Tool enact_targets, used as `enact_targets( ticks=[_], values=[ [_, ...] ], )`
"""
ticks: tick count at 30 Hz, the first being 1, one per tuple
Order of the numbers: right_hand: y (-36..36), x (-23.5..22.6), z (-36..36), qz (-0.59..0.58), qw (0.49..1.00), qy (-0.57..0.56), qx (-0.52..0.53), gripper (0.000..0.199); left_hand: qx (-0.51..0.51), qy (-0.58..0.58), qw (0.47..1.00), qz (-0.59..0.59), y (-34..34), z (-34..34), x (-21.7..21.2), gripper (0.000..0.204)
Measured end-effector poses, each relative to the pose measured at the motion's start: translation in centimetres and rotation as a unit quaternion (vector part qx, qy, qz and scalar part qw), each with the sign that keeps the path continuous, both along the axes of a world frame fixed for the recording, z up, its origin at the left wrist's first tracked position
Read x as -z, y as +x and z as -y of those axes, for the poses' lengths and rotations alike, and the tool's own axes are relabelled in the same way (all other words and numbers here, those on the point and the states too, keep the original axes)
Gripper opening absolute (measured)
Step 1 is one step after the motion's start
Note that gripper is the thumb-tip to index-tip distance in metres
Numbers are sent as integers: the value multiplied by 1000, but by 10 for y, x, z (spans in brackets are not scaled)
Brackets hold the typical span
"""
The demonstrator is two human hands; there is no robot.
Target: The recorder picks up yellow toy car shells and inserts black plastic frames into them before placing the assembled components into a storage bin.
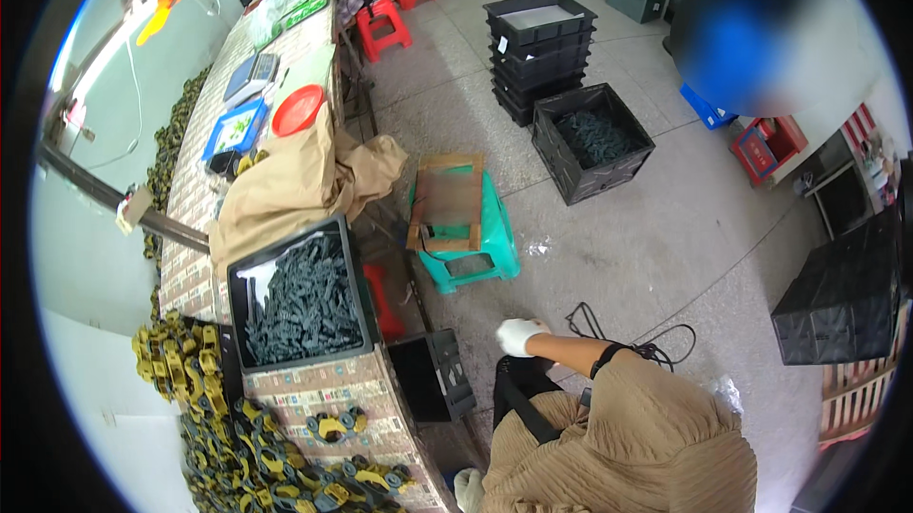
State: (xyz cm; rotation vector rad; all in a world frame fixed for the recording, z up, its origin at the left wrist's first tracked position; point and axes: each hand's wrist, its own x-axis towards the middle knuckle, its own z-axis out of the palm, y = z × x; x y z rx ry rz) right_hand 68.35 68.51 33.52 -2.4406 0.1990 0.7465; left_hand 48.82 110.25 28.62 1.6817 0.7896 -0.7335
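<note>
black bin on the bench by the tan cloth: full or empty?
Full. The black bin is heaped with dark grey parts close to its rim; only a small white patch shows at the left.

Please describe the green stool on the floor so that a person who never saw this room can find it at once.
Start at the long workbench on the left; beside it, on the grey floor, stands the green plastic stool. A small wooden frame lies on its seat. The other stools, farther along the bench, are red and carry nothing like it.
</note>
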Motion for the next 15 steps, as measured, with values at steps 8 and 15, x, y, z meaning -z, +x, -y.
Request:
enact_targets(
  ticks=[8, 15],
  values=[
    [-56, 174, 123, -99, 988, 12, 118, 33, 65, 34, 993, -92, 44, 94, -13, 17],
    [-66, 169, 232, -87, 982, -17, 166, 29, 157, 40, 986, -50, 137, 160, -5, 18]
  ],
)
